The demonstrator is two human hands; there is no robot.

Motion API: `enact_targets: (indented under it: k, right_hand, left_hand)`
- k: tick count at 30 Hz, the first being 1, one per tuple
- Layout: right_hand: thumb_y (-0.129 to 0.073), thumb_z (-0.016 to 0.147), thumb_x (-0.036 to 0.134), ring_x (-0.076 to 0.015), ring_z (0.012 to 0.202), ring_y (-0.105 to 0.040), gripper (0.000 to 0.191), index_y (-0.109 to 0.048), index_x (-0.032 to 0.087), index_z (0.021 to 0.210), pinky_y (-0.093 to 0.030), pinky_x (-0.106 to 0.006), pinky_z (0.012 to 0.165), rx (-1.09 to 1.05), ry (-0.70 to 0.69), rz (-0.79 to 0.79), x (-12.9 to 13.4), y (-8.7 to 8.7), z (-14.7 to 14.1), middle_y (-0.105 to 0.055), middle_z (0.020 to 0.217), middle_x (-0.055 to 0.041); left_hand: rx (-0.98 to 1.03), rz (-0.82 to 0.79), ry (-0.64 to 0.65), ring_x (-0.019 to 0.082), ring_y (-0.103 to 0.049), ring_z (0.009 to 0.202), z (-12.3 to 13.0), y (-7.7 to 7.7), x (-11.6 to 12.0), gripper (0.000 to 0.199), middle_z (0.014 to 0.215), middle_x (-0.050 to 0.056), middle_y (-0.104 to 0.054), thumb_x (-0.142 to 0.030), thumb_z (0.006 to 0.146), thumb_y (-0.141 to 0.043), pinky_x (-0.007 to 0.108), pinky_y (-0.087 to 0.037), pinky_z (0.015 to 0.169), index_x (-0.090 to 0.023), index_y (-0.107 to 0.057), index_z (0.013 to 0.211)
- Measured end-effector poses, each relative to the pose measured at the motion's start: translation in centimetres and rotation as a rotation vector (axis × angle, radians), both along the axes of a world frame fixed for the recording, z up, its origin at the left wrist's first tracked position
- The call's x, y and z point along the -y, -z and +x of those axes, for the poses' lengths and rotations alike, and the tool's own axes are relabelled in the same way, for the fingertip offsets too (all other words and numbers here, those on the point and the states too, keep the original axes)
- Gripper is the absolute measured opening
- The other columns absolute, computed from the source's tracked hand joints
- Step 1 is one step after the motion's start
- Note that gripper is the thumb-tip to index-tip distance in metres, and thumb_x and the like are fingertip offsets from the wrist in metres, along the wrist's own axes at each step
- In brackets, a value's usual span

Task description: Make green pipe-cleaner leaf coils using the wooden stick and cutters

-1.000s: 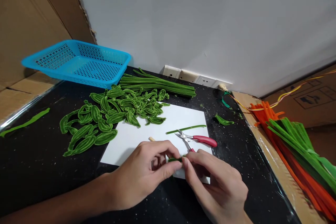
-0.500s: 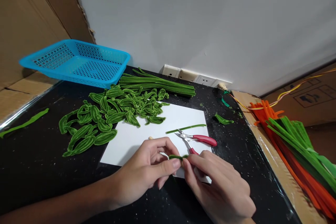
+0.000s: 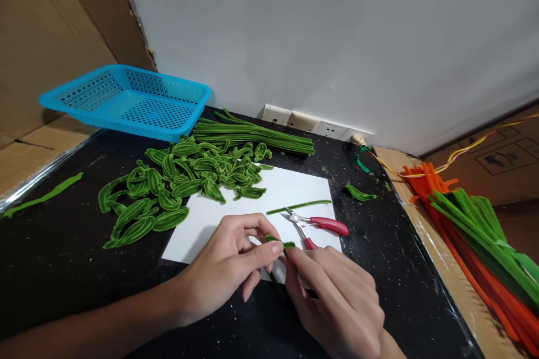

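Note:
Above the front part of a white paper sheet (image 3: 223, 219), my left hand (image 3: 236, 266) pinches a short green fuzzy stem (image 3: 288, 244) between thumb and forefinger. My right hand (image 3: 337, 291) grips the same stem from the right, its fingertips close to my left thumb. Part of the stem is hidden by the fingers. Red-handled pliers (image 3: 328, 225) lie on the paper just beyond my right hand, beside a straight green stem piece (image 3: 298, 206). A heap of looped green leaf shapes (image 3: 168, 179) spreads over the paper's left side and the dark table (image 3: 84, 263).
A blue perforated basket (image 3: 155, 115) stands at the back left. Long green stems (image 3: 252, 136) lie behind the heap. One leaf shape (image 3: 359, 193) rests right of the paper. Orange strips (image 3: 471, 269) and bright green strips (image 3: 475, 224) lie on cardboard at the right, near a cable.
Both hands have shifted slightly left with the stem, and my right hand has turned a little. Part of a green stem now shows below the fingers.

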State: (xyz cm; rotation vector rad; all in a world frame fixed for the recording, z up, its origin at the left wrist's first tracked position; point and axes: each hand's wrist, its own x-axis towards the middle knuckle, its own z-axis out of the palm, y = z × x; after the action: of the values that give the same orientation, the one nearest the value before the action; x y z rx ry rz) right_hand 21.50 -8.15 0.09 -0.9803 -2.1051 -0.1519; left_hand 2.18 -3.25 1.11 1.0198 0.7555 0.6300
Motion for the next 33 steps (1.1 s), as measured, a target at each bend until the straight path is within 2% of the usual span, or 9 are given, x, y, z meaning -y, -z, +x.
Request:
enact_targets:
  k: [5,9,14,17,21,26,29,33]
  right_hand:
    - [-0.059,0.095,0.001,-0.0179,0.069,-0.060,0.018,-0.073,0.008,0.105,-0.044,-0.032,0.059,0.146,0.007,0.068,0.2,-0.8,1.0,-0.072,0.086,-0.0130]
    - [-0.054,0.097,0.001,-0.0209,0.078,-0.067,0.024,-0.076,0.010,0.101,-0.050,-0.032,0.064,0.185,0.039,0.132,0.3,-1.3,1.2,-0.076,0.090,-0.0129]
    - [-0.048,0.102,0.009,-0.0254,0.089,-0.072,0.031,-0.078,0.010,0.109,-0.055,-0.035,0.069,0.203,0.028,0.186,0.6,-1.5,1.4,-0.079,0.098,-0.0137]
    - [-0.050,0.102,0.010,-0.0261,0.085,-0.071,0.029,-0.078,0.007,0.109,-0.054,-0.035,0.065,0.175,0.018,0.163,0.6,-1.5,1.4,-0.078,0.095,-0.0157]
    - [-0.055,0.097,0.002,-0.0239,0.079,-0.068,0.023,-0.076,0.001,0.107,-0.054,-0.035,0.066,0.153,-0.030,0.104,0.2,-1.6,1.2,-0.075,0.091,-0.0181]
    - [-0.056,0.094,-0.003,-0.0197,0.074,-0.066,0.023,-0.073,0.000,0.110,-0.053,-0.031,0.061,0.064,-0.069,0.070,-0.2,-1.1,1.0,-0.073,0.094,-0.0180]
    - [-0.061,0.092,-0.003,-0.0169,0.071,-0.066,0.021,-0.072,0.007,0.107,-0.054,-0.028,0.060,-0.028,-0.025,0.044,-0.2,-0.8,0.4,-0.072,0.089,-0.0129]
    - [-0.063,0.091,-0.003,-0.0137,0.068,-0.068,0.021,-0.069,0.014,0.101,-0.053,-0.022,0.056,-0.219,0.034,-0.169,0.1,-1.4,-0.7,-0.071,0.085,-0.0068]
  left_hand:
    - [0.017,-0.072,0.049,0.003,-0.047,0.034,-0.2,-0.1,-0.4,0.029,0.063,-0.003,-0.059,-0.039,0.090,-0.074,0.015,-0.022,0.035,-0.013,-0.061,0.086]
    - [0.031,-0.095,0.046,0.003,-0.044,0.033,-0.2,-0.4,-0.6,0.030,0.058,-0.005,-0.055,-0.040,0.088,-0.075,0.014,-0.023,0.036,-0.013,-0.061,0.084]
    - [0.033,-0.136,0.063,0.003,-0.044,0.034,-0.4,-0.9,-0.7,0.035,0.059,-0.003,-0.057,-0.043,0.083,-0.080,0.015,-0.022,0.035,-0.013,-0.063,0.081]
    - [0.028,-0.152,0.063,0.003,-0.042,0.035,-0.5,-1.0,-0.7,0.035,0.059,-0.003,-0.056,-0.043,0.082,-0.082,0.016,-0.021,0.036,-0.012,-0.064,0.080]
    - [0.075,-0.192,0.034,0.001,-0.032,0.043,-0.3,-1.1,-0.7,0.033,0.061,-0.004,-0.054,-0.038,0.079,-0.086,0.015,-0.018,0.038,-0.012,-0.065,0.081]
    - [0.097,-0.182,0.053,0.002,-0.027,0.046,-0.3,-1.2,-0.8,0.032,0.064,-0.005,-0.053,-0.033,0.075,-0.089,0.016,-0.015,0.041,-0.012,-0.065,0.081]
    - [0.090,-0.123,0.080,0.004,-0.025,0.047,-0.4,-0.9,-0.6,0.032,0.058,-0.007,-0.046,-0.038,0.081,-0.085,0.018,-0.016,0.043,-0.014,-0.064,0.082]
    - [0.017,0.070,0.068,0.007,-0.028,0.051,-0.7,-0.6,0.1,0.028,0.055,-0.008,-0.037,-0.042,0.092,-0.074,0.022,-0.019,0.048,-0.016,-0.064,0.089]
